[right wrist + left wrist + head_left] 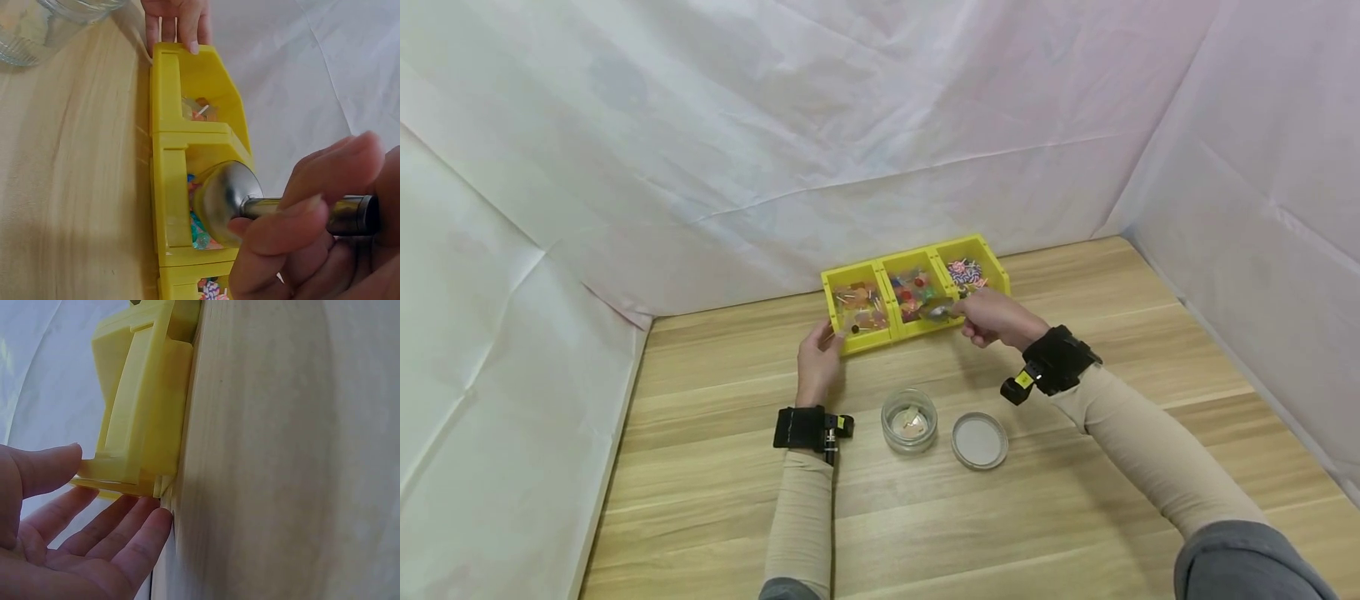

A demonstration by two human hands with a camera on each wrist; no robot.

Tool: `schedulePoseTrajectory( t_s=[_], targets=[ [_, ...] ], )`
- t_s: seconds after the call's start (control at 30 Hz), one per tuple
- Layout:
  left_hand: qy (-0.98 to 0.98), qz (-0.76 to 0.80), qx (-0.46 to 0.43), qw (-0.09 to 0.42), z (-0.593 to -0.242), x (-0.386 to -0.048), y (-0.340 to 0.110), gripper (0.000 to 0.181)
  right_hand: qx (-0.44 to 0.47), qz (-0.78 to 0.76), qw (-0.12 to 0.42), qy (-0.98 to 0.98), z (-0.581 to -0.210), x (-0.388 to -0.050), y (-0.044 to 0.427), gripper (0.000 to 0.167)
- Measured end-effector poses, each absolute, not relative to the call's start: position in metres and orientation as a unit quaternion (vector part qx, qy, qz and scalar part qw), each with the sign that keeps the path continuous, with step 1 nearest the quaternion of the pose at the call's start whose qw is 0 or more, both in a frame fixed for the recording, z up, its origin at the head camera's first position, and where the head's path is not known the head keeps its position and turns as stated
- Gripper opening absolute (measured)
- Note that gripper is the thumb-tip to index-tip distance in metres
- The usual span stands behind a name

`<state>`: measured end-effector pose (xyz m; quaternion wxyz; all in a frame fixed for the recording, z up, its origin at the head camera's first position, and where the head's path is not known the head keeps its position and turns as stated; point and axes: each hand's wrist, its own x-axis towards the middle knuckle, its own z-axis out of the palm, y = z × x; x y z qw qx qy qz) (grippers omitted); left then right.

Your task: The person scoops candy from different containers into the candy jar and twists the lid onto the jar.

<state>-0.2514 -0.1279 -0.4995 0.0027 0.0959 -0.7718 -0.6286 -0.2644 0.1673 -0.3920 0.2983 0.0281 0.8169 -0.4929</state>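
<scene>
A yellow three-compartment bin holds small wrapped candies, some with white sticks. My left hand grips its left end, the thumb over the rim and the fingers against the outer side, as the left wrist view shows. My right hand holds a shiny metal scoop by its handle. The scoop's round bowl is in the middle compartment, over red, blue and green candies. From the right wrist view I see the bowl's back, so I cannot tell whether anything lies inside it.
In front of the bin stands an open glass jar with a few pale pieces at its bottom. Its round lid lies flat to the right of it. A white cloth hangs behind the wooden table.
</scene>
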Motion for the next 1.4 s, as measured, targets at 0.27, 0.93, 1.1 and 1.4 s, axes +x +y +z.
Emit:
schedulePoseTrajectory(
  t_s=[0.27,0.93,1.1,1.4],
  targets=[
    [-0.776,-0.625,0.090,0.010,-0.498,-0.251,-0.125,0.046,0.033,-0.493,0.294,0.818,-0.388,-0.268,0.163,0.037],
    [-0.780,-0.620,0.087,0.007,-0.497,-0.249,-0.125,0.047,0.037,-0.525,0.271,0.806,-0.413,-0.271,0.147,0.031],
    [-0.782,-0.618,0.087,0.010,-0.497,-0.249,-0.124,0.047,0.033,-0.529,0.264,0.806,-0.421,-0.271,0.145,0.035],
    [-0.782,-0.617,0.086,0.008,-0.498,-0.248,-0.125,0.046,0.023,-0.535,0.252,0.806,-0.428,-0.267,0.138,0.038]
  ],
)
